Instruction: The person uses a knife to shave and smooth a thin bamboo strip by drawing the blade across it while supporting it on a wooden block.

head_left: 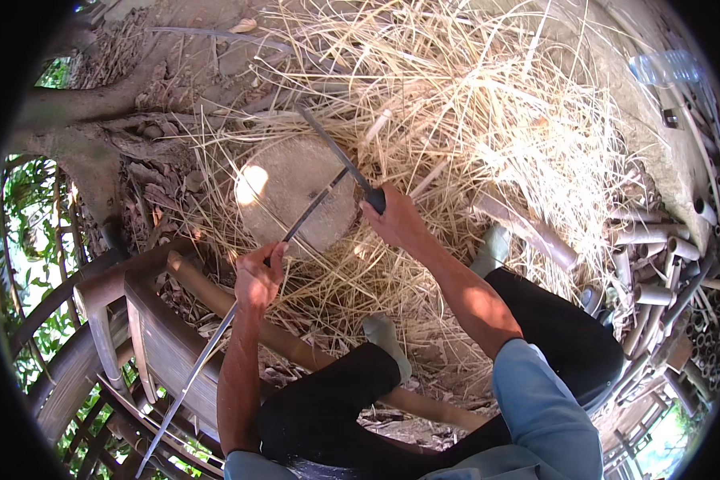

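My right hand [394, 220] is closed round the dark handle of a long knife [328, 138], whose narrow blade points up and to the left. My left hand [259, 274] grips a long, thin strip [186, 386], which looks like split bamboo. From the lower left the strip passes through my fingers and rises to the right. Its upper end crosses or meets the blade near the handle; whether they touch I cannot tell. Beneath both lies a round, flat-topped block [284, 196] with a bright sun patch on it.
Pale shavings and thin strips [488, 104] heap up behind and right of the block. A bamboo bench [172, 352] stands at my left, near tree roots [96, 152]. Cut bamboo tubes [656, 264] are stacked at right, below a clear plastic bottle [666, 68]. A bamboo pole [296, 346] lies before my feet.
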Demonstrator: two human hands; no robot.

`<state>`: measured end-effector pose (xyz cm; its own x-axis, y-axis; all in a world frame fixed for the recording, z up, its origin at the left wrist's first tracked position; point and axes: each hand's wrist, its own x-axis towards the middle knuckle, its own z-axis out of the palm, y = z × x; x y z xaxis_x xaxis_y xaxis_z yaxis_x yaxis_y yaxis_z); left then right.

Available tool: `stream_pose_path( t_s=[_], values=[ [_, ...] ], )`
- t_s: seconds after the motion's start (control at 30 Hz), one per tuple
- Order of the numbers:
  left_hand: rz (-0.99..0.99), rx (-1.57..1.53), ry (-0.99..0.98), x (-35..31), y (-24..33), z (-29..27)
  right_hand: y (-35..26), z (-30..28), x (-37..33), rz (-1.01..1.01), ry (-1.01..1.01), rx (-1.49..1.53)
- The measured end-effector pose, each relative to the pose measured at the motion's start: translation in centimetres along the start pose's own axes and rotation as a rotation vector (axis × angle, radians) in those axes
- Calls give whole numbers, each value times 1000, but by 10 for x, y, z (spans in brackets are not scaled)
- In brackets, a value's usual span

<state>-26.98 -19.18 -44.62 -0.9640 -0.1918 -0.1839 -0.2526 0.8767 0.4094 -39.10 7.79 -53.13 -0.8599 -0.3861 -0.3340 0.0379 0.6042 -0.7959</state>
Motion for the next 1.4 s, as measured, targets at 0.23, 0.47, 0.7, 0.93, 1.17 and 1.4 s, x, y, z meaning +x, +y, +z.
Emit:
stream_pose_path(
  t_s=[0.23,0.47,0.7,0.93,1.17,1.4],
  values=[
    [-69,-70,-17,-1,9,-2,-55,-24,-33,-368,360,305],
    [-120,-174,-11,6,2,9,13,0,-2,40,25,9],
    [73,43,142,-19,9,-28,-24,-14,-15,-108,105,87],
    [-200,458,287,-177,-57,-124,-33,-35,-62,-147,185,140],
    [-341,495,69,-342,-158,-192,-118,-109,-100,-128,479,110],
    [121,373,345,-287,-72,-281,-182,-182,-154,-269,683,428]
  ],
)
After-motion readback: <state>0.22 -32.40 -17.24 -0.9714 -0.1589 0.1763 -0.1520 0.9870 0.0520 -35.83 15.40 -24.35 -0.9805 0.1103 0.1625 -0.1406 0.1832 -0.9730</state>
